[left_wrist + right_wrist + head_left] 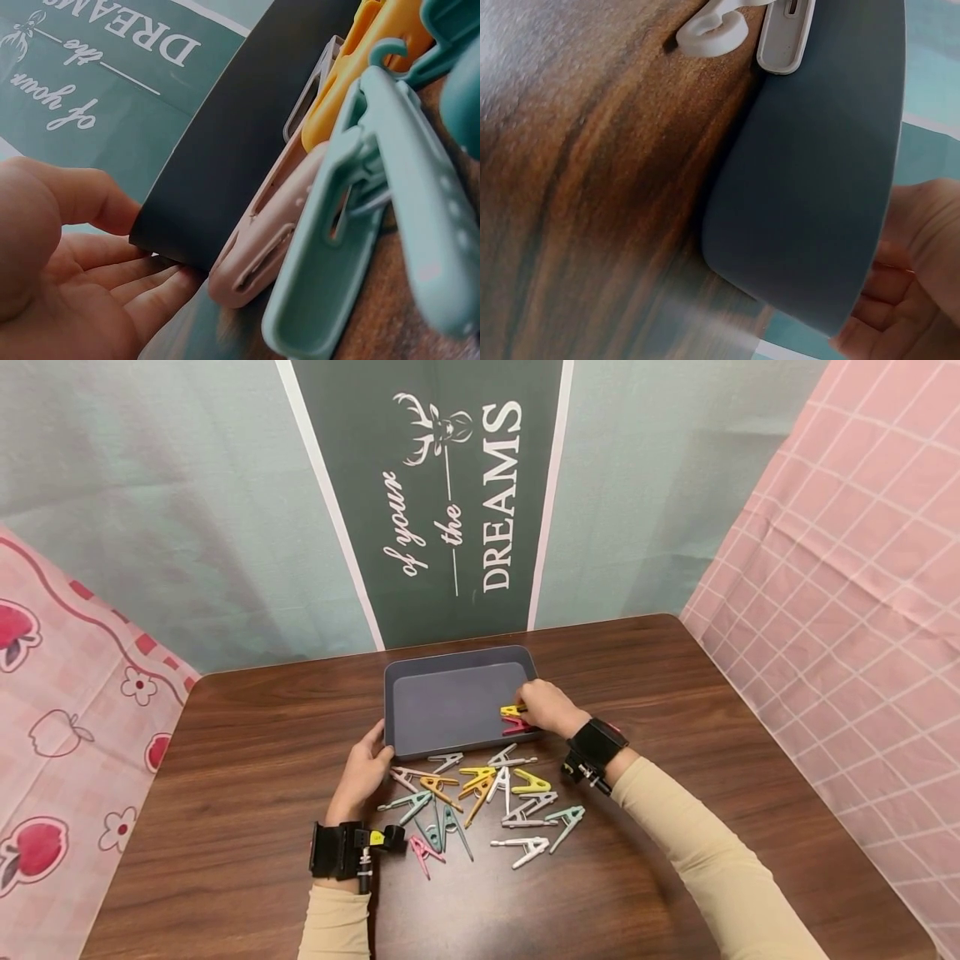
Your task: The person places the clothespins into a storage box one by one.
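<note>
A shallow grey tray [461, 653] lies on the table. My left hand [366, 770] holds its near left corner, the thumb against the rim and the other fingers lower down, as the left wrist view shows. Over the tray's right end, my right hand [551, 706] pinches a yellow clothespin [512, 711]; the grip itself is hidden. Beside it inside the tray lies a red clothespin [515, 725]. In the right wrist view, the tray wall [802, 187] covers the right fingertips. A pale pink clothespin [262, 247] and a mint one [322, 262] lie near my left hand.
Several loose clothespins lie in front of the tray, among them an orange one [438, 787], a white one [525, 847], a green one [567, 823] and a pink one [425, 853]. The brown wooden table [262, 760] meets hanging cloths at its back and sides.
</note>
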### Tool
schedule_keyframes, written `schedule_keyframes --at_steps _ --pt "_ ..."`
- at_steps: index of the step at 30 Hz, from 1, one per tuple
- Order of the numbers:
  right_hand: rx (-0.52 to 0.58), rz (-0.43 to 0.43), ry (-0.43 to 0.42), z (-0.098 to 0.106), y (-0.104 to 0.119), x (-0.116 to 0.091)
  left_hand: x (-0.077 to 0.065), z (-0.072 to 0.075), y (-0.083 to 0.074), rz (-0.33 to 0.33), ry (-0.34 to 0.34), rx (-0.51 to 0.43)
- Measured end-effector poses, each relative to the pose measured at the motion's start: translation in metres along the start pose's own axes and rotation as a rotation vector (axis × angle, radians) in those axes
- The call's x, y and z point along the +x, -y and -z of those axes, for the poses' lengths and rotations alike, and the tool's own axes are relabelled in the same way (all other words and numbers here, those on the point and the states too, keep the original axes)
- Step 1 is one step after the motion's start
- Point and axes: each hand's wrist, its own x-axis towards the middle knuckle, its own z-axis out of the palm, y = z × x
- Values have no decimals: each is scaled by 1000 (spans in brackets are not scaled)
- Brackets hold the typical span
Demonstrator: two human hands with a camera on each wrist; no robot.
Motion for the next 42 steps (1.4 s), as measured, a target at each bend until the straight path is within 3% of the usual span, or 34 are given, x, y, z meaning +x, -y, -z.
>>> schedule_keyframes --at_steps 12,28,42 --pt "58 17 -83 -3 4 -8 -3 1 -1 12 3 7" --pt "116 93 -183 -2 10 -44 -2 1 0 2 -6 15" --pt "110 161 -198 1 26 -64 -2 1 1 3 -3 15"
